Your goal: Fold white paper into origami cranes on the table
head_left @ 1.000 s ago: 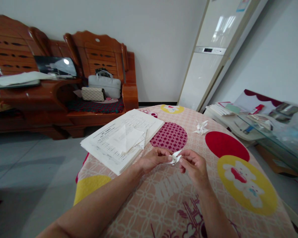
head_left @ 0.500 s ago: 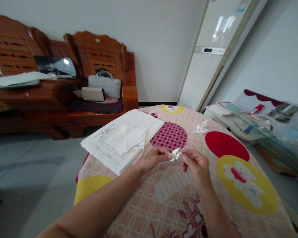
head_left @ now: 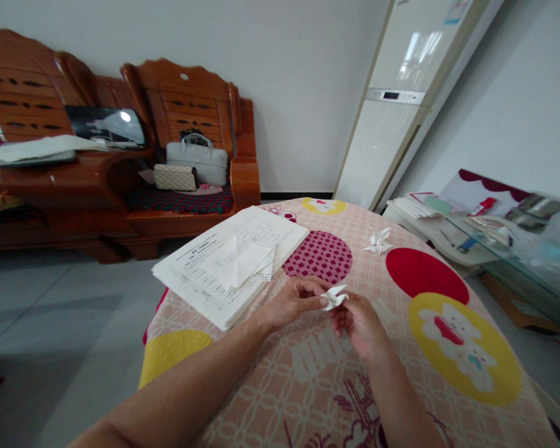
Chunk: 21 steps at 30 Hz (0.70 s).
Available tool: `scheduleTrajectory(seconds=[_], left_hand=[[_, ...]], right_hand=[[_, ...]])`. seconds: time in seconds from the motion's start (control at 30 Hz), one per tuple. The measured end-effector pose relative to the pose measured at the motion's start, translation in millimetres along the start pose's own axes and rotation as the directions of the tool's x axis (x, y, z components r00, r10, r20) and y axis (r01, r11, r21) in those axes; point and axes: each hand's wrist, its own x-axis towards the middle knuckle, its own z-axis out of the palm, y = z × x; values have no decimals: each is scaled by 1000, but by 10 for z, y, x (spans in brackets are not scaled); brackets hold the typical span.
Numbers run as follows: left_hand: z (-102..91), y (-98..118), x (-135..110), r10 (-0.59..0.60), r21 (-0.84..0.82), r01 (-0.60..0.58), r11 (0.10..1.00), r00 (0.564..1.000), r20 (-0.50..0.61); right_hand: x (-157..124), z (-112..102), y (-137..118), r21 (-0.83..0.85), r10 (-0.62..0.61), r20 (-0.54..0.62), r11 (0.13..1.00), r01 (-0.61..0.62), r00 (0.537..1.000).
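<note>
A small folded white paper crane [head_left: 335,298] is held just above the patterned tablecloth. My left hand [head_left: 295,301] pinches its left side between thumb and fingers. At the crane's right side is my right hand [head_left: 358,322], turned with its fingers curled behind and under the paper; those fingertips are partly hidden. Beyond them, a second white paper crane [head_left: 378,241] lies on the cloth. To the left, loose folded white paper [head_left: 242,261] rests on a thick stack of printed sheets [head_left: 191,280].
The round table's cloth [head_left: 270,373] carries coloured circles. A glass-topped side table [head_left: 504,249] with papers and plastic bags stands right. Behind are a wooden sofa [head_left: 245,180] with a grey bag [head_left: 205,162], and a tall white air conditioner [head_left: 378,134].
My right hand has shifted slightly left and rotated, its fingers now behind and under the crane. The crane has tilted and moved a little to the right.
</note>
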Motion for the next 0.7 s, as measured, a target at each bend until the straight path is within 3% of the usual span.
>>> scheduleTrajectory(seconds=[0.2, 0.4, 0.53, 0.7], left_hand=[[17, 2, -13, 28, 50, -24, 998, 996, -79], [10, 7, -19, 84, 123, -76, 990, 994, -64], [-8, 12, -24, 113, 192, -114, 975, 993, 16], [-48, -15, -18, 115, 269, -124, 955, 992, 48]], right_hand=[[12, 0, 6, -14, -6, -118, 1000, 5, 993], [-9, 1, 21, 89, -35, 19, 995, 33, 999], [2, -2, 36, 182, -65, 28, 981, 59, 998], [-6, 6, -2, 164, -95, -5, 982, 94, 995]])
